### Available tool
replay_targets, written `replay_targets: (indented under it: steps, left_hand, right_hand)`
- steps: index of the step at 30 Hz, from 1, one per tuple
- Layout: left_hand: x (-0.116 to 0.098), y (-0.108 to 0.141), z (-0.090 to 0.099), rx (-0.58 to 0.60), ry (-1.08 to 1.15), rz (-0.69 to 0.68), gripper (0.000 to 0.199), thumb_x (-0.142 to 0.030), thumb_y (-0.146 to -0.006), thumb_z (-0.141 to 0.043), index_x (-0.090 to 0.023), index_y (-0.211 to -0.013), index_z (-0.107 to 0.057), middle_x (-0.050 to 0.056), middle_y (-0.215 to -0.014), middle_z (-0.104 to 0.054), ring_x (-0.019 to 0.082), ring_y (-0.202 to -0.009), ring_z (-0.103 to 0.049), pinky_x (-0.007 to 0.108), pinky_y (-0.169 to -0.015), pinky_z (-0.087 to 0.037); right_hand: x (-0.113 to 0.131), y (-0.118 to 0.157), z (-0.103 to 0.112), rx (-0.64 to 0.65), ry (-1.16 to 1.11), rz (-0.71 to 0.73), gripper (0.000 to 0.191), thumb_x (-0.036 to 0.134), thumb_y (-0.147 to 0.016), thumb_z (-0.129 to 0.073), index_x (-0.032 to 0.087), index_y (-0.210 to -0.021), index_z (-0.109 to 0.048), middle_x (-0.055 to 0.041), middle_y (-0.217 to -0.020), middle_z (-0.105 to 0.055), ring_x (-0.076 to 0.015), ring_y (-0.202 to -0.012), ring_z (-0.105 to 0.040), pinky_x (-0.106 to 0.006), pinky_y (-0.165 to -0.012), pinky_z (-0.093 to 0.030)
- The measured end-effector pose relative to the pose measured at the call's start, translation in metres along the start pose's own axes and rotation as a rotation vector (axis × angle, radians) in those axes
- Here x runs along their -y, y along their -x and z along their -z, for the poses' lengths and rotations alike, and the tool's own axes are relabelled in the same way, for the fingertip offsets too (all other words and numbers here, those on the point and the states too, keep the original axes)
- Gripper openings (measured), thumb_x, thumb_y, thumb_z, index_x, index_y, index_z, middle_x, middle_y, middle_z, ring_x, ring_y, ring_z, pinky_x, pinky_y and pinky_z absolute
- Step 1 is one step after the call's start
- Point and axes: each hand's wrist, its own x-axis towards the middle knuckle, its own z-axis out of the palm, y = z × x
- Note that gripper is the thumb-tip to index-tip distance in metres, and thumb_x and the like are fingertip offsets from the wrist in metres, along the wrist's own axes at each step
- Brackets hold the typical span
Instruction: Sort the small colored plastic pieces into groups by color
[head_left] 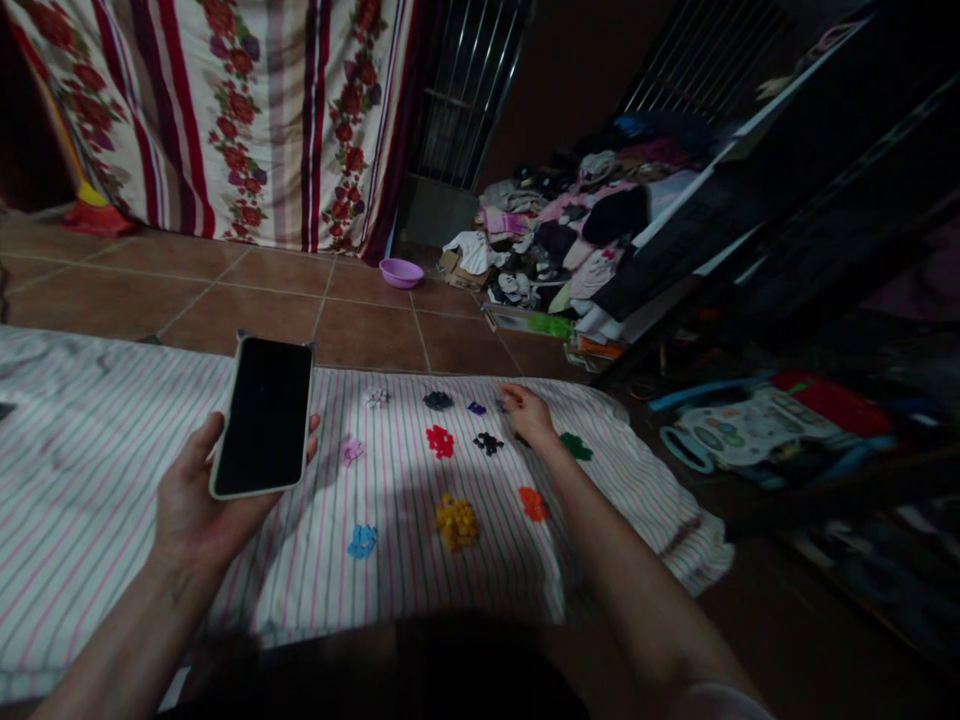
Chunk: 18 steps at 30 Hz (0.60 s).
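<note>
My left hand (202,490) is wrapped round a smartphone (262,415) with a pale case and a dark screen, tilted up above the striped cloth. My right hand (527,412) is low over the cloth's far right part, fingers bent and close together; what they pinch, if anything, is too small to make out. Near it lie little heaps of small pieces: purple (477,408), black (488,443), dark green (576,446) and orange (532,503). Farther left are dark grey (437,400), red (440,441), yellow (456,522), white (376,398), pink (352,452) and light blue (363,541) heaps.
The striped cloth (300,590) spreads under both hands. Beyond its far edge is a tiled floor (367,315) with a purple basin (401,273). A floral curtain (277,120) hangs behind. Piled clothes (570,230) lie at the back right, and a colourful plastic toy (750,430) stands right.
</note>
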Motion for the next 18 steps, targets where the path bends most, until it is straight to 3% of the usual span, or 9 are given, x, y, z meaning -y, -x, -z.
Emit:
replay_targets:
  steps: [3,5,11,15,18]
  left_hand:
    - [-0.002,0.0,0.002,0.015,0.031,0.009,0.04,-0.031,-0.084,-0.051,-0.018,-0.121,-0.06,0.017,-0.118,-0.065,0.037,-0.11,-0.061,0.049,-0.077,-0.059]
    - [-0.003,0.001,0.003,0.029,0.049,0.008,0.041,-0.031,-0.083,-0.052,-0.018,-0.122,-0.059,0.017,-0.119,-0.065,0.037,-0.111,-0.06,0.049,-0.077,-0.059]
    - [-0.008,0.007,0.004,0.065,0.021,0.004,0.044,-0.035,-0.085,-0.051,-0.017,-0.124,-0.058,0.017,-0.119,-0.064,0.036,-0.111,-0.06,0.045,-0.075,-0.06]
    - [-0.013,0.017,0.006,0.062,0.069,-0.003,0.04,-0.033,-0.086,-0.05,-0.02,-0.123,-0.06,0.014,-0.116,-0.067,0.033,-0.111,-0.061,0.046,-0.08,-0.059]
    - [-0.015,0.022,0.01,0.062,0.068,-0.008,0.04,-0.032,-0.085,-0.051,-0.02,-0.123,-0.059,0.014,-0.114,-0.067,0.032,-0.11,-0.062,0.046,-0.082,-0.058]
  right_hand:
    - [0.015,0.021,0.007,-0.053,-0.122,-0.052,0.031,0.02,-0.084,-0.046,0.016,-0.105,-0.068,-0.009,-0.104,-0.071,-0.0197,-0.096,-0.065,-0.035,-0.093,-0.049]
    - [0.034,0.045,0.008,-0.043,-0.168,-0.007,0.029,0.022,-0.084,-0.046,0.017,-0.103,-0.068,-0.0088,-0.106,-0.07,-0.0201,-0.1,-0.064,-0.035,-0.094,-0.048]
    - [0.091,0.157,0.004,0.208,-0.251,0.212,0.028,0.021,-0.087,-0.045,0.024,-0.1,-0.069,-0.0061,-0.105,-0.07,-0.019,-0.102,-0.063,-0.036,-0.094,-0.05]
    - [0.095,0.21,0.007,0.298,-0.272,0.198,0.023,0.025,-0.087,-0.051,0.03,-0.1,-0.07,-0.0051,-0.106,-0.07,-0.0211,-0.103,-0.063,-0.041,-0.095,-0.05]
    - [0.084,0.209,0.013,0.227,-0.276,0.161,0.024,0.026,-0.087,-0.05,0.027,-0.099,-0.07,-0.0065,-0.104,-0.071,-0.0214,-0.1,-0.064,-0.041,-0.093,-0.051]
